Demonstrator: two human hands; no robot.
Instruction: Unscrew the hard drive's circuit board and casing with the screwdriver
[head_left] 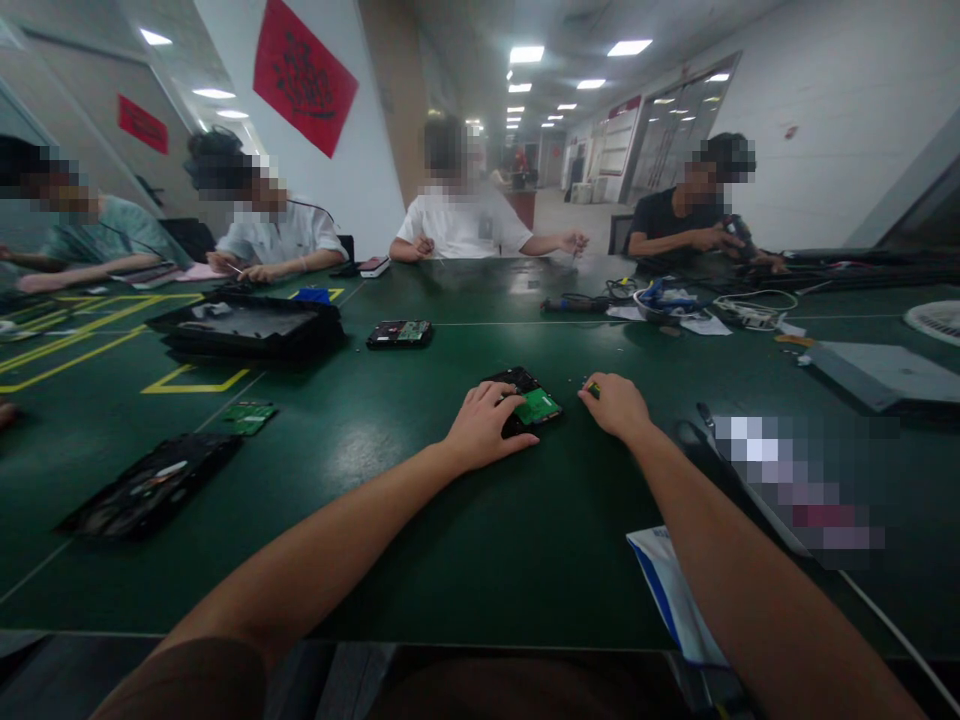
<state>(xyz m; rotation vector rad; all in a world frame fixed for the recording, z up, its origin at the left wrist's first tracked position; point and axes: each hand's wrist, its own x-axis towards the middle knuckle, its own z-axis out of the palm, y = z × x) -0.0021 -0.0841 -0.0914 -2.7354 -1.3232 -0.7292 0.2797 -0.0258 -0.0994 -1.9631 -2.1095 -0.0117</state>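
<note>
A hard drive (pixel 541 404) with a green circuit board facing up lies on the table in front of me. My left hand (pixel 489 425) lies over its left side, fingers on the far part and thumb along the near edge, holding it. Just right of the drive, my right hand (pixel 616 405) is closed in a pinch at the table surface. A small yellow-and-dark object (pixel 594 389) shows between its fingertips; most of it is hidden, so its kind is unclear. Tiny loose bits (pixel 574 380) lie between the drive and my right hand.
Another drive (pixel 400 334) lies farther off. At left are a black tray (pixel 247 325), a loose green board (pixel 250 416) and a dark flat casing (pixel 154 487). Cables (pixel 664 298), a grey box (pixel 885 375) and a white-blue packet (pixel 671 590) are at right. Several people sit across the table.
</note>
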